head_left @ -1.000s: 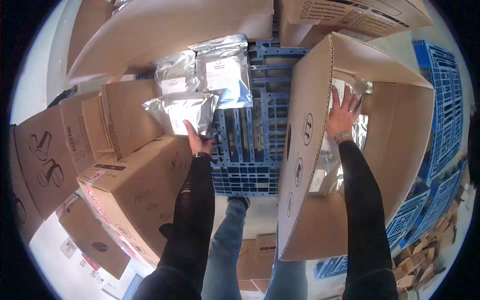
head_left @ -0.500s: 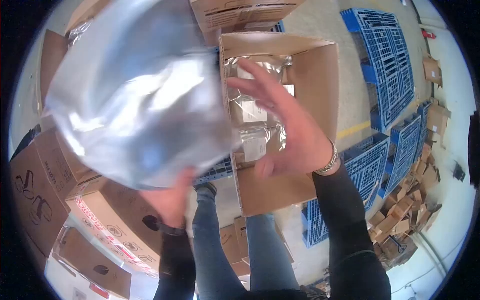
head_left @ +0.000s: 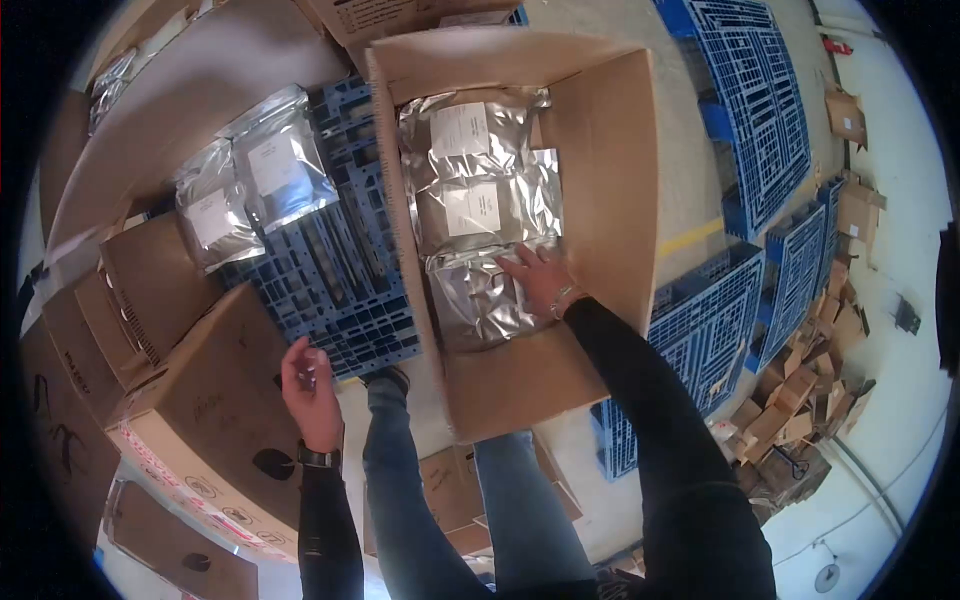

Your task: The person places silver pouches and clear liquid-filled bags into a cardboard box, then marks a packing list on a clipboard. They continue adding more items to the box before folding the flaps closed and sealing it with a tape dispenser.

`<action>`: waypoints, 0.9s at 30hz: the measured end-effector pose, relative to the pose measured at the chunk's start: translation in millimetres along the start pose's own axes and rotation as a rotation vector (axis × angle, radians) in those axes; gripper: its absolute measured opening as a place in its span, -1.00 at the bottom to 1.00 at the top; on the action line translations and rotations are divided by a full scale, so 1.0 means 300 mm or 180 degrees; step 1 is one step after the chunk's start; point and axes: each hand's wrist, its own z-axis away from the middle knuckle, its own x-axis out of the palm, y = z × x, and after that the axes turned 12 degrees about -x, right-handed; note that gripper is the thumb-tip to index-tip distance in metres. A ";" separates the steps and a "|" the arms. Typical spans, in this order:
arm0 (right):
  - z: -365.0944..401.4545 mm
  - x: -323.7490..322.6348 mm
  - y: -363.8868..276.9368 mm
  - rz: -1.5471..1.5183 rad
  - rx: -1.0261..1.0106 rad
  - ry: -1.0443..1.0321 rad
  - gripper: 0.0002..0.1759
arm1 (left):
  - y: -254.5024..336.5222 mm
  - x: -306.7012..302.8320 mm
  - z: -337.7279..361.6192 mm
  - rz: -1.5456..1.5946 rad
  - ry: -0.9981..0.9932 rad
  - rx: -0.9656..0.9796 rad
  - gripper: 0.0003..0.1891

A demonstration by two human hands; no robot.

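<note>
A tall open cardboard box (head_left: 605, 190) stands before me, with silver foil bags inside. Two of them, an upper foil bag (head_left: 510, 130) and a middle foil bag (head_left: 540, 200), show white labels. My right hand (head_left: 543, 282) reaches into the box, its fingers spread on the nearest foil bag (head_left: 465, 300), where no label shows. Outside the box, my left hand (head_left: 312, 395) is held palm up beside a closed carton, fingers loosely curled and nothing in them.
On the left, two labelled foil bags (head_left: 275, 165) lie over a blue plastic pallet (head_left: 345, 255). A taped carton (head_left: 215, 400) sits at lower left. More blue pallets (head_left: 750, 110) and a heap of flattened cardboard (head_left: 800, 400) are at right.
The big silver bag held at left has left my left hand; a bag now lies at the near end of the box. My right hand has lowered onto it, and my left has drawn back.
</note>
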 end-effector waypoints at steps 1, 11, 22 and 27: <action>0.044 -0.120 -0.076 -0.0013 0.0178 -0.0029 0.12 | -0.020 -0.008 -0.033 0.0032 -0.0044 0.0033 -0.69; -0.087 0.148 -0.133 0.0179 -0.1079 0.0921 -0.22 | -0.156 0.095 -0.589 0.0391 -0.0188 -0.1162 -0.42; -0.061 0.083 -0.160 0.0003 -0.1034 0.0653 -0.12 | -0.093 0.304 -1.093 0.2775 0.0577 -0.1587 -0.57; -0.002 -0.070 -0.248 -0.0855 -0.0640 0.1548 -0.05 | -0.053 0.118 -0.978 0.2038 0.0338 -0.1102 -0.71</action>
